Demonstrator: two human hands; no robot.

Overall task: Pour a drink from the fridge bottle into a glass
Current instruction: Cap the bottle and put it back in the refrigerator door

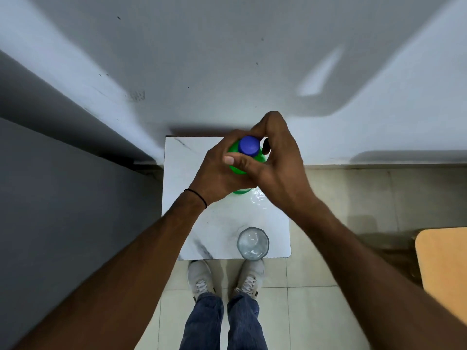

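Gripping the green plastic bottle with your left hand, you curl your right hand round its blue cap; the clear faceted glass stands apart, below your right wrist.

- The counter stands on the floor, with its 12 o'clock edge against the wall.
- The bottle stands upright on the counter toward 12 o'clock, with the cap on top.
- The left hand grips the bottle from 9 o'clock.
- The right hand curls round the cap from 3 o'clock.
- The glass stands upright at the counter's 5 o'clock corner, well apart from the bottle.
- The shoes are on the floor just past the 6 o'clock edge.
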